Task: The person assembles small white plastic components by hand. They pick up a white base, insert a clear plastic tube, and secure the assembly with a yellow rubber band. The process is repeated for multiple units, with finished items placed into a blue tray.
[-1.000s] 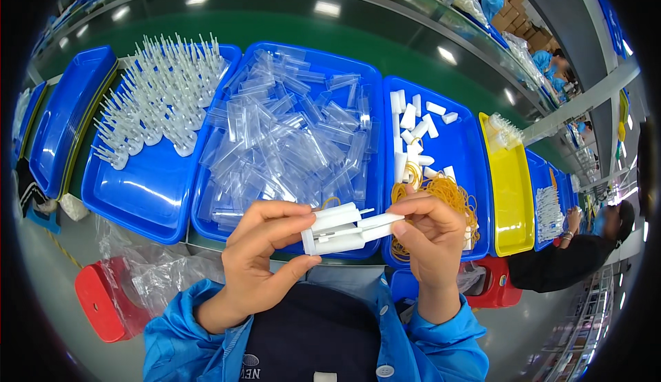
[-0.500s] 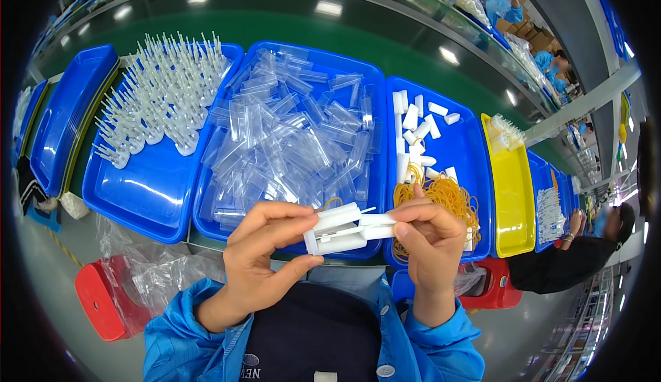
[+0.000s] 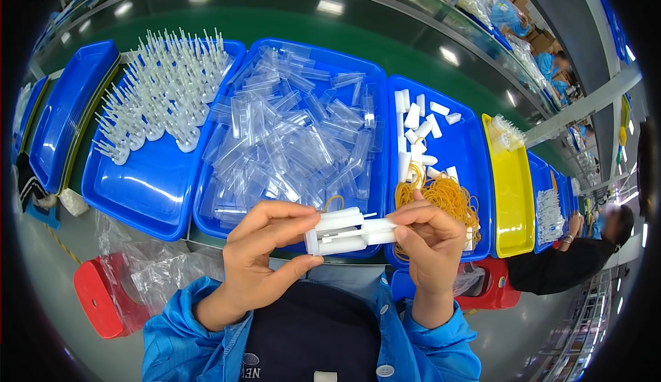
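Note:
My left hand (image 3: 265,261) pinches the round base of a white plastic assembly (image 3: 337,244) between thumb and fingers. Several white cylinders stand side by side on this base, with a thin rod among them whose tip sticks out to the right. My right hand (image 3: 435,241) is closed on a white cylinder (image 3: 379,231) that meets the right end of the assembly, its thumb and fingers pressed against it. Whether this cylinder lies between the others or only touches them, I cannot tell. A yellow rubber band (image 3: 334,200) loops up by my left fingertips.
Beyond my hands, a blue tray (image 3: 206,206) holds clear plastic sleeves (image 3: 289,134). Left of it, another tray (image 3: 134,206) carries white stemmed pieces (image 3: 162,93). On the right, a blue tray (image 3: 461,127) holds white cylinders and rubber bands (image 3: 447,206), beside a yellow tray (image 3: 515,224). Red stools (image 3: 100,299) stand below.
The cylinder in my right hand and the assembly have shifted very slightly against each other. Both hands keep nearly the same place and grip.

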The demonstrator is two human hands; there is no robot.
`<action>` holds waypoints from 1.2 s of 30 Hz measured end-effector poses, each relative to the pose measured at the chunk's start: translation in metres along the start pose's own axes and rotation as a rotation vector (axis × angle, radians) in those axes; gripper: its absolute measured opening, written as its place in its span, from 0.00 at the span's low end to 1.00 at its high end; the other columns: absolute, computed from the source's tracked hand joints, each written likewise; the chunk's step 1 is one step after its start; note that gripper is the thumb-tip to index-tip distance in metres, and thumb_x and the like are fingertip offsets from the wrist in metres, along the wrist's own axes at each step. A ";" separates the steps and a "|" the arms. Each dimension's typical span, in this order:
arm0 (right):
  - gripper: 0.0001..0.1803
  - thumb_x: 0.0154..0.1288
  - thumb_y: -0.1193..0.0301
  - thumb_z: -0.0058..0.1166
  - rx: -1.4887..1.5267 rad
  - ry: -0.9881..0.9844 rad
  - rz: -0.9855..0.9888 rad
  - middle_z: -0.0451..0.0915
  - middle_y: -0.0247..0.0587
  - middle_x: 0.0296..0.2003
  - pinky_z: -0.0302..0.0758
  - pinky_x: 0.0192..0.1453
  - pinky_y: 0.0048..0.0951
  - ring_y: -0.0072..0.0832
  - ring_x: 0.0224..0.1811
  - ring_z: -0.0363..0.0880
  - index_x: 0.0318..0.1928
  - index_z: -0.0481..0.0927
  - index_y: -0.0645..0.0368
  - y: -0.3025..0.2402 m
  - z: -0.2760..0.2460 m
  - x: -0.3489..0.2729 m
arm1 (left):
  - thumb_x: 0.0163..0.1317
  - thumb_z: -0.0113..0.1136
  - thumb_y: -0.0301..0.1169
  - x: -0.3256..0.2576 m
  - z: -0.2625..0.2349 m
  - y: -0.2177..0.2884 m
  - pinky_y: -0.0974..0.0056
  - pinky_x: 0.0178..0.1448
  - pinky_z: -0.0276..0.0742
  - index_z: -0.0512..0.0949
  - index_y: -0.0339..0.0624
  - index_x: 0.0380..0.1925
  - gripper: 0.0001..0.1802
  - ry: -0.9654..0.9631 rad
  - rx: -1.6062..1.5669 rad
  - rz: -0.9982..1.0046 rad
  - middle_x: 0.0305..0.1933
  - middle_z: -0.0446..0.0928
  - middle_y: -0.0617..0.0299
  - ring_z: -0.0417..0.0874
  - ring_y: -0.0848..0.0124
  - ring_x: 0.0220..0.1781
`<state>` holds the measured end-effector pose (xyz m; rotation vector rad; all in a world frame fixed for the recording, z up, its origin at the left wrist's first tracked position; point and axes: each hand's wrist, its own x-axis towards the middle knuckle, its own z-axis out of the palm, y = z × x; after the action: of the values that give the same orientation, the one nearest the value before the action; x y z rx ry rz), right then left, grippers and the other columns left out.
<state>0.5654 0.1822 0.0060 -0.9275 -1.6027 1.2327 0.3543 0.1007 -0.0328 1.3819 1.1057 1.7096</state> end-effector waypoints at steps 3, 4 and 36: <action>0.07 0.55 0.82 0.60 0.010 -0.006 0.002 0.85 0.40 0.35 0.41 0.76 0.48 0.25 0.42 0.82 0.36 0.84 0.63 0.002 -0.002 -0.001 | 0.48 0.72 0.18 -0.001 -0.001 -0.001 0.64 0.53 0.84 0.79 0.31 0.50 0.26 -0.008 0.049 0.010 0.52 0.76 0.48 0.81 0.62 0.52; 0.07 0.55 0.82 0.60 0.008 -0.013 -0.008 0.85 0.40 0.35 0.41 0.76 0.48 0.25 0.42 0.82 0.36 0.84 0.63 0.001 -0.002 -0.001 | 0.48 0.72 0.19 -0.001 -0.002 -0.001 0.64 0.53 0.84 0.79 0.31 0.50 0.26 -0.013 0.073 0.016 0.52 0.76 0.49 0.81 0.62 0.52; 0.09 0.48 0.82 0.62 -0.205 0.039 -0.194 0.83 0.38 0.36 0.40 0.75 0.57 0.26 0.42 0.80 0.33 0.85 0.60 -0.001 0.004 0.002 | 0.50 0.69 0.17 0.001 -0.004 0.002 0.62 0.55 0.85 0.77 0.31 0.53 0.27 -0.034 0.061 0.017 0.53 0.73 0.48 0.80 0.61 0.54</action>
<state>0.5609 0.1829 0.0071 -0.8915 -1.7667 0.9248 0.3503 0.1000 -0.0305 1.4569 1.1389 1.6704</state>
